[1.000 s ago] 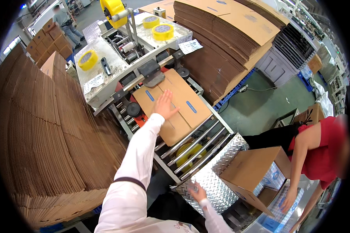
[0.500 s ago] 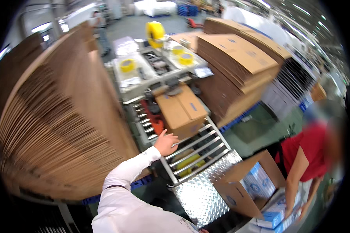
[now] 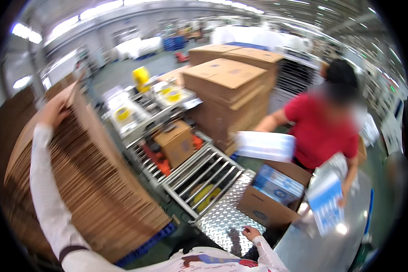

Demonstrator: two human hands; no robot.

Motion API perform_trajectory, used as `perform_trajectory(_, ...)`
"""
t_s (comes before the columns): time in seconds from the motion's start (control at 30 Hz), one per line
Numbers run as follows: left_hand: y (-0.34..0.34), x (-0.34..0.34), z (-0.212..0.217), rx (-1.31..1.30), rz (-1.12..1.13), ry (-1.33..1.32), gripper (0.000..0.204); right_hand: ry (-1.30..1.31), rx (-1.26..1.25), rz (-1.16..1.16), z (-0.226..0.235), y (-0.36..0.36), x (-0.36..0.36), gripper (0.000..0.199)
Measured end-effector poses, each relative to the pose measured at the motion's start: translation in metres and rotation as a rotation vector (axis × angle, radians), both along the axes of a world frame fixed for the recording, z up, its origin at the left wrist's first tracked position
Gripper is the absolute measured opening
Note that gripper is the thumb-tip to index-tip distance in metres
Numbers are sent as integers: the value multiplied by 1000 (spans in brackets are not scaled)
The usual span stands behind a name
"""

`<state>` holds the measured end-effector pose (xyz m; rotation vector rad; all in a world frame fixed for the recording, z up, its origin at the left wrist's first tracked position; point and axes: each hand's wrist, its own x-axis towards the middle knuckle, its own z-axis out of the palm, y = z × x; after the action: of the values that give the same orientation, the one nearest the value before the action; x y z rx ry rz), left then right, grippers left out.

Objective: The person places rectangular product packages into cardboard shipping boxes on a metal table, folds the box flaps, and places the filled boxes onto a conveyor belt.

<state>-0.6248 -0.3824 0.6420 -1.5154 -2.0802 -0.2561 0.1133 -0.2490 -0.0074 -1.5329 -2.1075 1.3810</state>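
My left hand (image 3: 55, 111) reaches far out to the left, its fingers curled over the top edge of a flattened cardboard box (image 3: 84, 106) in a tall standing stack (image 3: 90, 195). Low in the middle, my right hand (image 3: 250, 233) hovers above a shiny diamond-plate surface (image 3: 222, 217), fingers loosely apart with nothing in them. Just right of that hand stands an open carton (image 3: 263, 206) containing blue-and-white boxes (image 3: 279, 183). A closed carton (image 3: 176, 144) sits in the taping machine (image 3: 138, 127), at the far end of the rollers (image 3: 204, 174).
Across the open carton, a co-worker in a red shirt (image 3: 324, 120) holds a white-and-blue pack (image 3: 265, 146) and another blue-and-white pack (image 3: 326, 204) over a metal table (image 3: 303, 245). Behind the rollers rises another stack of flat cartons (image 3: 226, 84). Yellow tape rolls (image 3: 122, 113) lie on the machine.
My left hand has left the closed carton and swung left onto the cardboard stack. My right hand has come into view. The co-worker has lifted packs, and the view has turned.
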Motion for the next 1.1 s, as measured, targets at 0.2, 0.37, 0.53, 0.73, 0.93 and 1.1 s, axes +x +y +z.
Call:
perform_trajectory(0.2,-49,-57,-7,521,89,200,20,257,-99,-106,-24,-51,0,52)
perform_trajectory(0.37,78,140,29,510,-324,634,8,190,82,-169,79,-52,-33,47)
perform_trajectory(0.53,118,396,-39,-92,-1072,836,15,449,498,22,236,-13,-167,71)
perform_trajectory(0.73,230,400,-32,-247,-1519,-297,24,418,688,-595,283,-46,-125,81)
perform_trajectory(0.93,336,237,-225,-771,-1127,-471,14,-384,909,-467,317,-33,12,23)
perform_trajectory(1.1,291,335,-331,-1303,-1308,-20,31,-522,924,-365,292,-23,-33,26)
